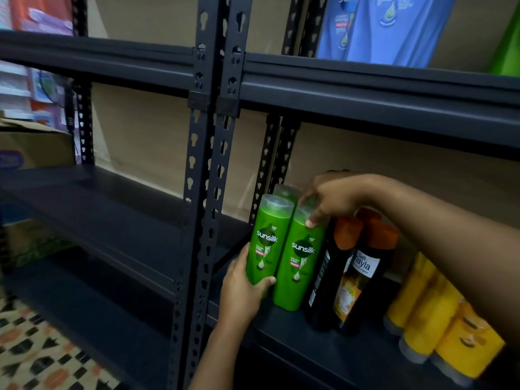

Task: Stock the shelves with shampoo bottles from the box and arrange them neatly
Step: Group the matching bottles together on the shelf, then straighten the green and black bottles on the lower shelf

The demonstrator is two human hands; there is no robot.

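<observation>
Two front green bottles: the left green bottle (pixel 266 240) and the right green bottle (pixel 301 260) stand upright side by side, touching, at the left end of the dark shelf (pixel 309 342); both show the word "sunsilk" on the label.
Green bottles behind: the cap of a rear green bottle (pixel 285 190) shows behind the left one; if a fourth stands behind the right one, I cannot tell, the hand covers that place.
Left hand: the left hand (pixel 244 291) holds the lower part of the left green bottle, the thumb curled across its front near the base, the other fingers behind it and hidden.
Right hand: the right hand (pixel 329 201) reaches from the right and grips the top of the right green bottle, fingers curled down over the cap, one fingertip on the front just under the cap.
Black bottles: black bottles with orange caps (pixel 357 271) stand just right of the green ones, the nearest one touching the right green bottle.
Yellow bottles: a row of yellow bottles (pixel 439 319) stands further right on the same shelf.
Upper shelf: blue bottles (pixel 388 26) stand above, blurred.
Left side: a cardboard box (pixel 33 144) sits on the neighbouring rack.
Floor: patterned floor tiles (pixel 42 356) show at the lower left.
</observation>
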